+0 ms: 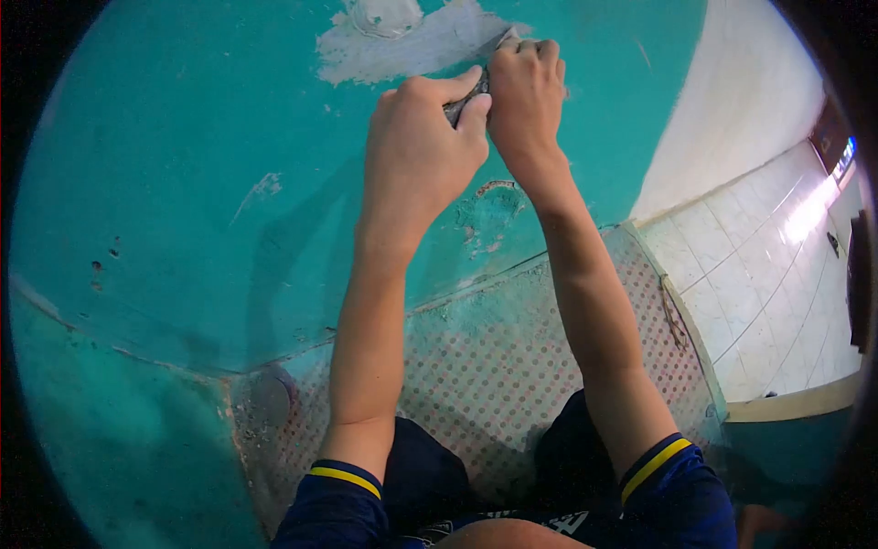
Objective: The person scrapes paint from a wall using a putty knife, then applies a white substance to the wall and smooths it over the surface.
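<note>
My left hand (422, 137) is closed, its thumb and forefinger pinching a dark grey, rough-looking piece (469, 96) against the side of my right hand. Close beside it, my right hand (528, 87) is curled shut at the wall. A thin pale edge (508, 37) shows past its fingertips, but I cannot tell what the rest of the thing is. Both hands are at the teal wall (229, 137), just below and right of a whitish smeared patch of filler (412, 50). Lower down, the paint is chipped around a small hole (497, 187).
Below the wall lies a dotted, dusty floor (466, 375), with a round dark thing (273, 395) in the corner. A raised sill (686, 320) divides it from the white tiled floor (741, 247) at right. A bare white wall section (732, 101) adjoins the teal.
</note>
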`<state>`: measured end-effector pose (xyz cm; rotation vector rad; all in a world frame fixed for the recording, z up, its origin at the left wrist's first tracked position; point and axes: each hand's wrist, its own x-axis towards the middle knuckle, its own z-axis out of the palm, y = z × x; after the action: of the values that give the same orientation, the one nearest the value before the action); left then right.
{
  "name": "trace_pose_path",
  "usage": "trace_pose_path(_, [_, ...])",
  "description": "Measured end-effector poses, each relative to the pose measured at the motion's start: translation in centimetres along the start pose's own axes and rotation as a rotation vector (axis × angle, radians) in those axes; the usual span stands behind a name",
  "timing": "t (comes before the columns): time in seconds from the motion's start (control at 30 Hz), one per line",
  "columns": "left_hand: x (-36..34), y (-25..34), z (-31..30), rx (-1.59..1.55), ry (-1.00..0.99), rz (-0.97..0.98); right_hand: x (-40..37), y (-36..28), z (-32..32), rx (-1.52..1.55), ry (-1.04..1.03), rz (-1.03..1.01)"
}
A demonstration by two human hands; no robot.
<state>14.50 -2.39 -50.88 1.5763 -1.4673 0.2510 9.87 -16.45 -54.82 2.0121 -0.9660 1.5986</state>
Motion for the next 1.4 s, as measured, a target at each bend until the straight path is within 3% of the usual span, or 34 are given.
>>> trace_pose_path(0.13, [-0.1, 0.5, -1.2, 0.086, 0.010, 0.020, -0.2, -1.2, -0.2, 0.014, 0.063, -0.038])
trace_pose_path(0.3, [0.2, -1.5, 1.1, -0.072, 0.070, 0.003, 0.0, -0.7, -0.2, -0.045, -0.097, 0.072])
trace_pose_path(0.4, [-0.4, -0.5, -0.3, 0.046, -0.046, -0.012, -0.5, -0.5, -0.2, -0.009, -0.047, 0.004])
trace_pose_path(0.63, [-0.3, -2.2, 1.2, -0.015, 0.064, 0.094, -0.7, 0.1, 0.0, -0.045, 0.022, -0.102])
trace_pose_path(0.7, [-0.3, -2.3, 2.2, -0.052, 0.015, 0.085, -0.4, 0.9, 0.2, -0.109, -0.097, -0.021])
trace_pose_path(0.93, [-0.4, -0.1, 0.3, 0.107, -0.055, -0.006, -0.7, 0.4, 0.6, -0.078, -0.048, -0.021])
trace_pose_path(1.23, [-0.2, -0.3, 3.3, 0.109, 0.059, -0.049, -0.4, 1.3, 0.0, 0.025, -0.095, 0.043])
trace_pose_path(1.4, [-0.6, 0.8, 1.3, 0.206, 0.021, -0.039, -0.7, 1.1, 0.3, 0.038, -0.047, -0.038])
